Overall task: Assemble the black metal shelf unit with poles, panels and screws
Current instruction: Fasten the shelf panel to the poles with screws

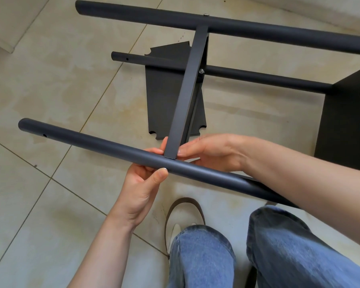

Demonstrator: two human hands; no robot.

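Left hand grasping the near pole beside the panel edge, right hand pinching that edge where it meets the pole, loose panel on the floor beyond the pole

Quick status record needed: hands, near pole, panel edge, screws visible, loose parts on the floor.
left hand: grips near pole from below
right hand: fingertips at the panel edge where it meets that pole
joint here: no screw visible
screws seen: far pole, middle pole
loose panel: flat on tile floor
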